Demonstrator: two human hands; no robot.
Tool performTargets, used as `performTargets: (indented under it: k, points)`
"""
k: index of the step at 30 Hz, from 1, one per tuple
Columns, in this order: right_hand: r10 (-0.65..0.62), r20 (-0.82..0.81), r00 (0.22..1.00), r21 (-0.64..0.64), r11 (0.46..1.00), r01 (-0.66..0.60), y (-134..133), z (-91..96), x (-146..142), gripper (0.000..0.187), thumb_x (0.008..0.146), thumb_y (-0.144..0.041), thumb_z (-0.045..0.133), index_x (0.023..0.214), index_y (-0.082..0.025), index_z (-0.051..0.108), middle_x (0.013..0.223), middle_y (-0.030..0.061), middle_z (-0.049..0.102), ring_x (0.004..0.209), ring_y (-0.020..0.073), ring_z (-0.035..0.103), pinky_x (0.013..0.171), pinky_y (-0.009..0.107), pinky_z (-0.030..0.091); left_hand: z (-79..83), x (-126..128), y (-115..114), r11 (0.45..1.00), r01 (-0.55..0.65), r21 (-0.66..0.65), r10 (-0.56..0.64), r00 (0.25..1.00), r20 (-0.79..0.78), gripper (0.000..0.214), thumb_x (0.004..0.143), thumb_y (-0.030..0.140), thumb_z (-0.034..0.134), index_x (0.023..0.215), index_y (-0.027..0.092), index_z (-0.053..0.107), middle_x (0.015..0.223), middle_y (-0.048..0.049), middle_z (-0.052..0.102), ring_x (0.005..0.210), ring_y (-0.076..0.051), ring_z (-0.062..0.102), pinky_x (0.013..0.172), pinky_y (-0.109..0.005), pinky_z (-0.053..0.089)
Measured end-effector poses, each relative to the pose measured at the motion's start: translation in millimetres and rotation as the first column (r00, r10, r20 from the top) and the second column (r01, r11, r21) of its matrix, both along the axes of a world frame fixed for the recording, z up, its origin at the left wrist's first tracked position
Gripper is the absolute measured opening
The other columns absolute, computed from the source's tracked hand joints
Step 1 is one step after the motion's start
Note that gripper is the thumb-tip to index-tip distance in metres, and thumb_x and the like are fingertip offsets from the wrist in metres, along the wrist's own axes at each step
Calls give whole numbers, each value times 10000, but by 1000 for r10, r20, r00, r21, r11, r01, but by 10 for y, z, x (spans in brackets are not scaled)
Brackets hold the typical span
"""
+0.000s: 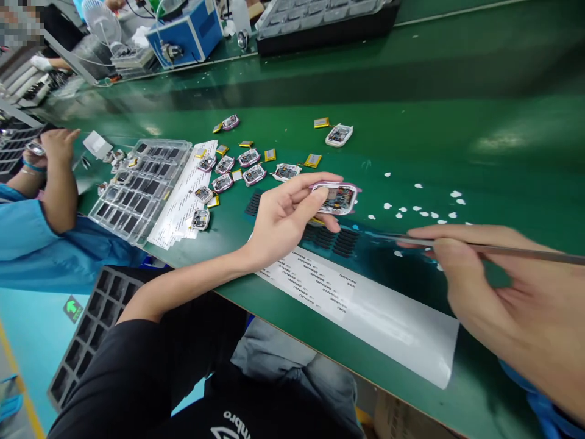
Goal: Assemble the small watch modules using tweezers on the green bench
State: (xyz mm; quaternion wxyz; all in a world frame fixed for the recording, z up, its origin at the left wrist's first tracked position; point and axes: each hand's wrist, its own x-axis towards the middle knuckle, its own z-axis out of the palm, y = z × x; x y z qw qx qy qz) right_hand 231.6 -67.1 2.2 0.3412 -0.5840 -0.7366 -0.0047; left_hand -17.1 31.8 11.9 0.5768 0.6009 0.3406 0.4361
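Observation:
My left hand (pixel 292 210) holds a small open device casing (pixel 338 199) between thumb and fingers. Its circuit board faces up and its rim is white with a pinkish edge. My right hand (pixel 484 280) is closed around metal tweezers (pixel 498 249) that point left towards the casing. A small pale-blue piece (pixel 355 227) shows by their tips; whether they grip it I cannot tell. Beneath the tips lie rows of black strips (pixel 345 242) on a bluish clear sheet. Small white pieces (pixel 425 214) are scattered beyond my right hand.
Several open casings (pixel 254 175) with yellow batteries (pixel 313 160) lie left and beyond. A printed white sheet (pixel 402 329) lies along the near table edge. A clear compartment tray (pixel 141 189) stands left, near a co-worker's arm (pixel 61 183). A blue box (pixel 187 36) and black tray (pixel 324 27) stand at the back.

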Motion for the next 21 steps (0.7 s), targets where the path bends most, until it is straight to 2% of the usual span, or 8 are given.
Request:
performTargets:
  k: [3,5,8,10,13,16,19,21]
  points:
    - [123,-40,992,67,990,-120,167,-26,-119,216,1063,-280,584,1032,-360,782,942,-50,828,843,201,794,694,357,611,-42,16,39,997,4,-82,-6,1000,-24,233,1028,338,622,1164,168,703,988,-39,796,671,-102,727,800,-294,632]
    - [160,-54,986,88,984,-155,214,-32,-169,215,1055,-259,599,1064,-374,781,941,-63,829,807,199,790,689,361,621,-52,31,21,983,111,-147,-116,993,-27,218,1009,328,650,1136,156,695,975,-44,791,663,-105,728,756,-285,626]
    - [221,-75,972,107,971,-212,234,-24,-197,191,1033,-239,639,1068,-363,780,951,-69,833,778,198,793,665,353,634,-42,46,-34,926,291,-240,-301,954,-4,248,966,337,708,1107,134,691,952,-61,775,689,-119,727,720,-287,614]
    - [238,-87,967,110,967,-228,241,-5,-199,183,1029,-229,642,1034,-349,780,948,-64,835,768,195,794,648,343,640,-22,46,-64,915,330,-232,-341,940,-6,256,955,341,721,1096,131,683,948,-71,767,748,-130,725,759,-297,611]
    - [229,-105,968,116,969,-216,254,26,-195,200,1041,-230,624,993,-347,778,938,-59,836,750,183,790,637,325,643,23,22,-74,952,296,-82,-303,949,-85,270,964,405,717,1023,152,645,909,-63,753,794,-139,689,759,-289,552]
    - [219,-105,970,111,972,-207,266,27,-183,215,1051,-261,612,935,-328,780,931,-53,837,757,181,798,640,309,646,65,-17,-49,946,309,100,-260,905,-336,283,1027,463,610,950,192,580,807,-21,697,724,-136,608,688,-288,448]
    - [215,-86,973,102,973,-206,278,3,-164,242,1064,-302,601,908,-290,787,941,-34,840,780,188,808,652,298,654,66,-40,-32,871,389,301,-117,759,-641,265,1074,405,476,921,206,561,785,-15,653,752,-169,595,803,-336,448]
    - [212,-69,975,97,974,-205,285,-7,-153,250,1067,-315,603,904,-286,791,949,-30,841,792,194,812,678,306,667,48,-43,-32,812,448,373,-34,676,-737,280,1086,380,426,948,196,586,842,-43,679,844,-204,627,910,-376,454]
